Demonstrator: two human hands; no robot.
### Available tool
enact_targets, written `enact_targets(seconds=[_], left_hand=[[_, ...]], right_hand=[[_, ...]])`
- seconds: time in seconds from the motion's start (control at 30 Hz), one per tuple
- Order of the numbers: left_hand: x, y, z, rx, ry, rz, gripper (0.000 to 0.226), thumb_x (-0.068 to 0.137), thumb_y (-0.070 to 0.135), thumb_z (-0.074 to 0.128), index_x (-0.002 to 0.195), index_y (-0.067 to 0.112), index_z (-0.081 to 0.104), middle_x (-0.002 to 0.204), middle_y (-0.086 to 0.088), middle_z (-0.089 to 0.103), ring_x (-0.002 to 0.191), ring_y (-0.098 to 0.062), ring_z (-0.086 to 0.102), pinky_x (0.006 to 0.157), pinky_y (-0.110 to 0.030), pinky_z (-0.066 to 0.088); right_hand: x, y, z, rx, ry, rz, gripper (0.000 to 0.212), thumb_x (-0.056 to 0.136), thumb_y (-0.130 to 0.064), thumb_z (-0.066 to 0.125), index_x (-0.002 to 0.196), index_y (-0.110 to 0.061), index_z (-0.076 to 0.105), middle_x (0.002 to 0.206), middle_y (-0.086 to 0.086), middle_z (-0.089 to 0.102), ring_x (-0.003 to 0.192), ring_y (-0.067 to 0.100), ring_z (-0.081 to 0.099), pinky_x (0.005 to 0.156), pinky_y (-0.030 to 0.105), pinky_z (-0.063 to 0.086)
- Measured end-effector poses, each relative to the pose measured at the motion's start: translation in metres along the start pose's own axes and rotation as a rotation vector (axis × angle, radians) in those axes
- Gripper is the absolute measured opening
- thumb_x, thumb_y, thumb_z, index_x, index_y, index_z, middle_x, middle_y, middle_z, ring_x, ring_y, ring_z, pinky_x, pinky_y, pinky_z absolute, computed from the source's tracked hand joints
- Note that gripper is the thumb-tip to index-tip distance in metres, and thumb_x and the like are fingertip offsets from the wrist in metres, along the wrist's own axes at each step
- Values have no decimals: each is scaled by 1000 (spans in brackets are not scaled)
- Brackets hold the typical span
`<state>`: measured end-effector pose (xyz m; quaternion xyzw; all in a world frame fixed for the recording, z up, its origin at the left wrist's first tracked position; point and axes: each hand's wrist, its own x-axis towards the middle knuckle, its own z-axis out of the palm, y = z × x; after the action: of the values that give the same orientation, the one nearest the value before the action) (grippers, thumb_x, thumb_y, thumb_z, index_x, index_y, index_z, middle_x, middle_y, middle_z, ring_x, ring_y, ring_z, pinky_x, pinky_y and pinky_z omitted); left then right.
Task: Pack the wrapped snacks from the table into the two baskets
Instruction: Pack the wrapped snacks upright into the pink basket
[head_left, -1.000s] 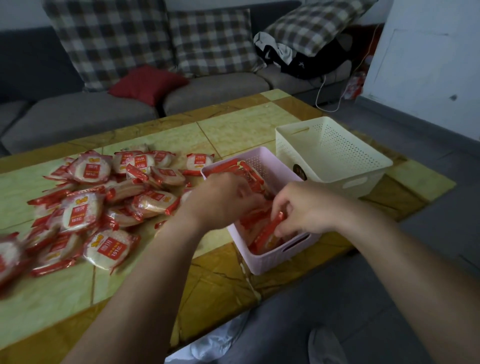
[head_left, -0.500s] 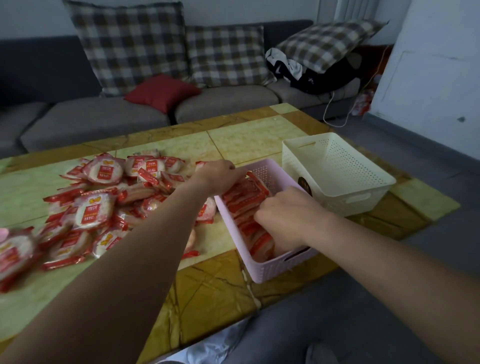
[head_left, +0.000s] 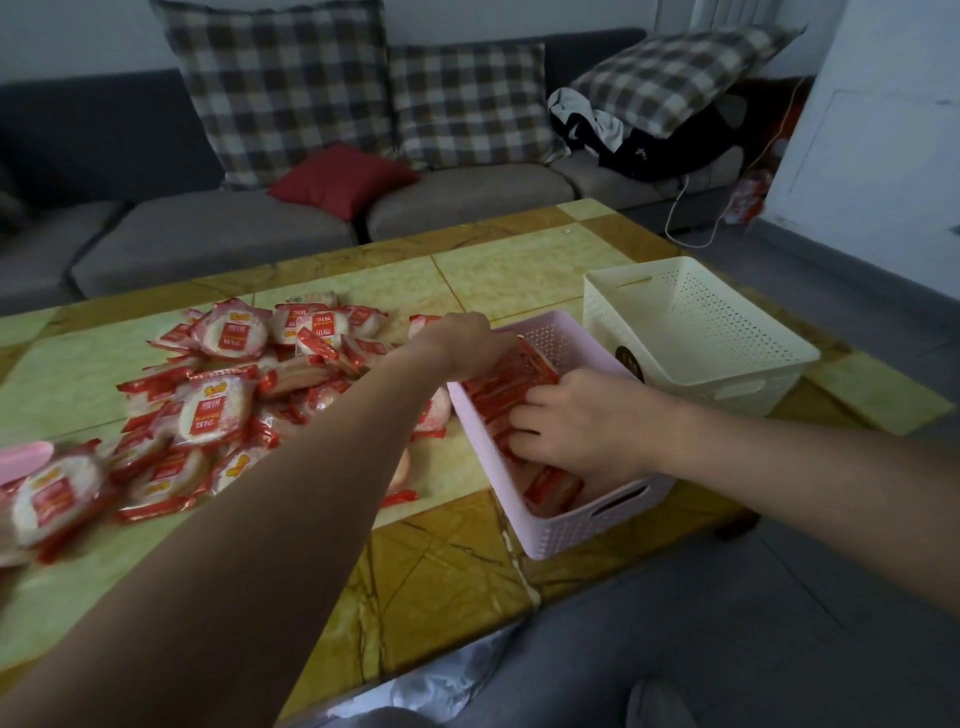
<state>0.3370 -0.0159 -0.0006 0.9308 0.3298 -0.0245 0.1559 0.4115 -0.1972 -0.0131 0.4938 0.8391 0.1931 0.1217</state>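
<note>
Head view: wrapped snacks are being settled into the pink basket, which is partly filled.

The right hand is laid fingers-out across the red packets inside, with nothing seen pinched. The left hand is held at the basket's far rim against the packets; whether anything is gripped cannot be told. Most snacks are heaped on the tabletop to the left, and the cream basket is seen empty. Next, a packet is probably to be fetched from the heap.
</note>
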Motion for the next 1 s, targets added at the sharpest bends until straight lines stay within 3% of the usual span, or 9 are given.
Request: enact_targets(seconds=[0.2, 0.33, 0.4, 0.5, 0.6, 0.7, 0.8, 0.87, 1.0], left_hand=[[1, -2, 0, -25, -19, 25, 58, 96, 58, 47, 118, 7, 64, 126, -18, 63, 113, -34, 57, 84, -35, 43], [-19, 6, 7, -157, 11, 84, 73, 88, 63, 49, 145, 19, 45, 152, -11, 42, 141, -32, 36, 115, -46, 27], [-38, 9, 10, -230, 76, 151, 66, 81, 49, 51, 142, 23, 51, 143, -5, 50, 137, -28, 41, 115, -44, 28], [-65, 5, 15, -504, -65, 270, 69, 64, 31, 59, 132, 19, 58, 121, -1, 64, 118, -21, 57, 103, -37, 45], [-75, 2, 22, -198, -116, 353, 101, 50, 63, 53, 144, 27, 44, 146, 0, 48, 139, -21, 39, 117, -51, 27], [-84, 11, 32, 105, -135, 322, 120, 53, 75, 63, 155, 36, 14, 164, 4, 12, 154, -25, 2, 121, -61, -4], [-83, 19, 41, 187, -96, 283, 124, 63, 68, 77, 156, 35, 0, 166, 0, 0, 153, -35, -7, 117, -65, -8], [-82, 23, 45, 223, -62, 241, 124, 66, 64, 79, 156, 35, -2, 166, -4, -3, 152, -38, -8, 116, -68, -7], [-85, 29, 49, 189, -85, 173, 121, 69, 61, 77, 157, 32, -1, 167, -3, -10, 152, -38, -12, 114, -75, -1]], right_hand=[[-6, -3, 1, 97, -98, 142, 50, 67, -52, 79, 101, -21, 60, 95, 1, 67, 79, 27, 67, 55, 38, 52], [9, -9, -6, 287, -206, 273, 39, 74, -37, 76, 108, -26, 60, 112, -3, 66, 93, 27, 68, 62, 33, 44], [12, -15, -7, 395, -195, 311, 38, 74, -27, 77, 107, -25, 60, 112, -2, 66, 93, 26, 68, 66, 36, 52], [8, -10, -16, 655, -317, 445, 37, 73, -27, 84, 100, -23, 60, 99, -5, 66, 84, 17, 64, 70, 34, 54], [-13, 10, -29, 1060, -425, 555, 39, 84, -20, 81, 120, -20, 66, 106, -5, 72, 93, 13, 71, 84, 35, 60], [-35, 25, -41, 1369, -244, 768, 34, 94, 7, 58, 118, -15, 69, 112, 5, 74, 101, 17, 74, 91, 37, 60], [-48, 29, -47, 1136, -63, 961, 25, 96, 2, 56, 102, -17, 71, 95, 6, 76, 80, 14, 75, 74, 31, 61], [-51, 26, -45, 859, -135, 980, 9, 92, -19, 72, 101, -18, 72, 87, -3, 74, 75, 10, 70, 68, 28, 57], [-42, 5, -44, 486, -391, 950, 37, 80, -53, 77, 78, -19, 61, 77, -2, 63, 67, 16, 59, 58, 34, 49]])
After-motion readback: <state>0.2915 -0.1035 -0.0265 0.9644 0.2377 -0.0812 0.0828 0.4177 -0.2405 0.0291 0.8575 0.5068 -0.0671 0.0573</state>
